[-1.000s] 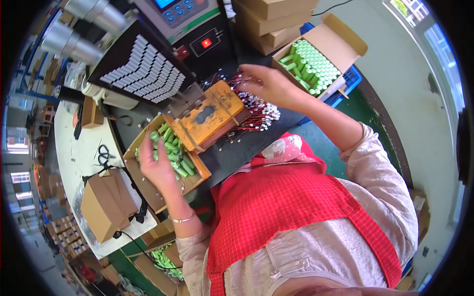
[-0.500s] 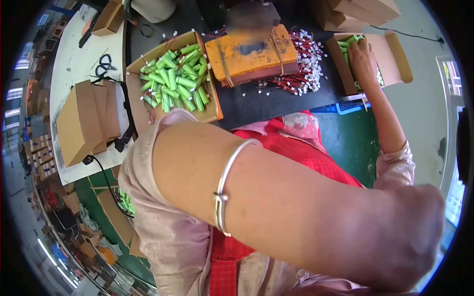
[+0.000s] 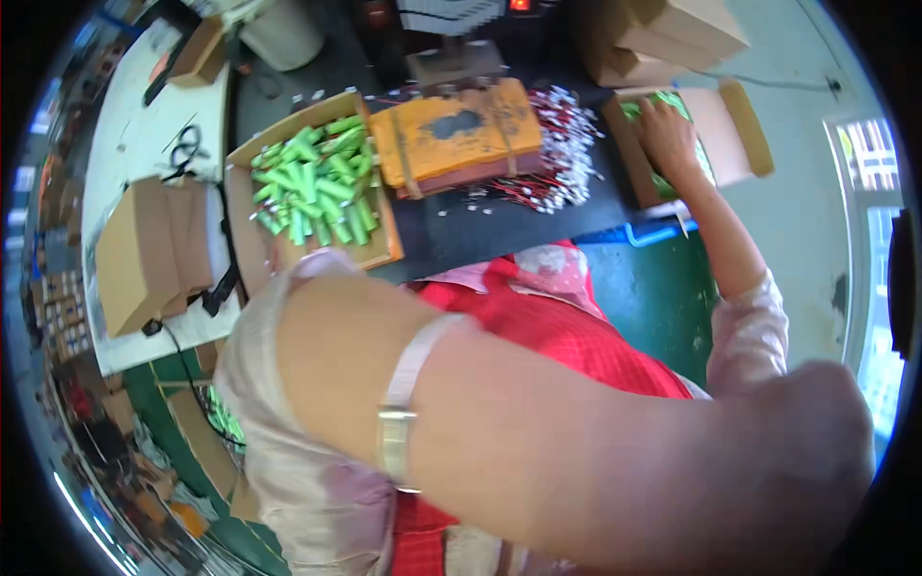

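My right hand (image 3: 666, 136) reaches into a small open cardboard box (image 3: 629, 154) at the far right. Its fingers curl down over green-wrapped cylinder packs (image 3: 669, 101) inside; whether a pack is between them is hidden. Across the foreground, very near the camera, lies my left forearm (image 3: 538, 413), with a silver bangle (image 3: 399, 413) round it. My left hand (image 3: 807, 451) is a blur at the lower right, its fingers not distinguishable. A larger cardboard box (image 3: 384, 240) at the left holds many green packs (image 3: 312, 182) with thin leads.
Between the boxes sits an orange block (image 3: 456, 125) with bands round it, beside a heap of red wires with white connectors (image 3: 567, 144). Scissors (image 3: 187, 149) and an open carton (image 3: 144, 254) lie on the white table at left. Another box of green packs (image 3: 223, 418) stands below.
The whole view has tilted, so the bench things appear further left and slightly lower. My right hand stays in the small box, its fingers bent over the packs. My left arm remains across the foreground.
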Tool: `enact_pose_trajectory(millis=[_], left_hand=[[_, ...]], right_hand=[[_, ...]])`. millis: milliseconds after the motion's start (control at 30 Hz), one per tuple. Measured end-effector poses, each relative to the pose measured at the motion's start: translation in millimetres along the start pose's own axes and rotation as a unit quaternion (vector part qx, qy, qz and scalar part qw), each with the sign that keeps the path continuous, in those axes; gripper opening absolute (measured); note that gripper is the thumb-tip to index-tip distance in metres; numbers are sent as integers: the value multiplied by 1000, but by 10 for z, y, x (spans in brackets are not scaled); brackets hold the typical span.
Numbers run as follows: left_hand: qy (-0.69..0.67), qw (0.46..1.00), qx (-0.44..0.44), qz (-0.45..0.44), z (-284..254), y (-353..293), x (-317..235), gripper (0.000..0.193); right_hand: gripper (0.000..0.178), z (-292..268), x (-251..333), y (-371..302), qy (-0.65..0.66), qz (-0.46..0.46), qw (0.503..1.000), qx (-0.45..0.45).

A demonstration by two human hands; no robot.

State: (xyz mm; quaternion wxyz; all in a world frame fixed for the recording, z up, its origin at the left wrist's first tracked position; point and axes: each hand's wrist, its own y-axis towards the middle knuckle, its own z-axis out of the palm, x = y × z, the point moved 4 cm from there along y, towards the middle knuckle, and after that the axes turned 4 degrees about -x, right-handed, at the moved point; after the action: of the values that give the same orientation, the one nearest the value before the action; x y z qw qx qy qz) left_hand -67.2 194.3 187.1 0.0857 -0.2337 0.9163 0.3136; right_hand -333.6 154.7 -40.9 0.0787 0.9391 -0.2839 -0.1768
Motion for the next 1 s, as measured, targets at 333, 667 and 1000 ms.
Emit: enact_pose_trajectory(millis=[333, 667, 1000], left_hand=[[-346, 745, -259, -509, 1039, -1037, 1416, 28], [-452, 497, -654, -348, 1289, -1292, 1657, 37], [-660, 315, -519, -443, 1616, -1842, 1258, 18]], right_hand=[[32, 77, -531, -34, 602, 366, 708, -44], [18, -626, 820, -861, 644, 201, 717, -176], [18, -775, 694, -295, 548, -20, 819, -167]])
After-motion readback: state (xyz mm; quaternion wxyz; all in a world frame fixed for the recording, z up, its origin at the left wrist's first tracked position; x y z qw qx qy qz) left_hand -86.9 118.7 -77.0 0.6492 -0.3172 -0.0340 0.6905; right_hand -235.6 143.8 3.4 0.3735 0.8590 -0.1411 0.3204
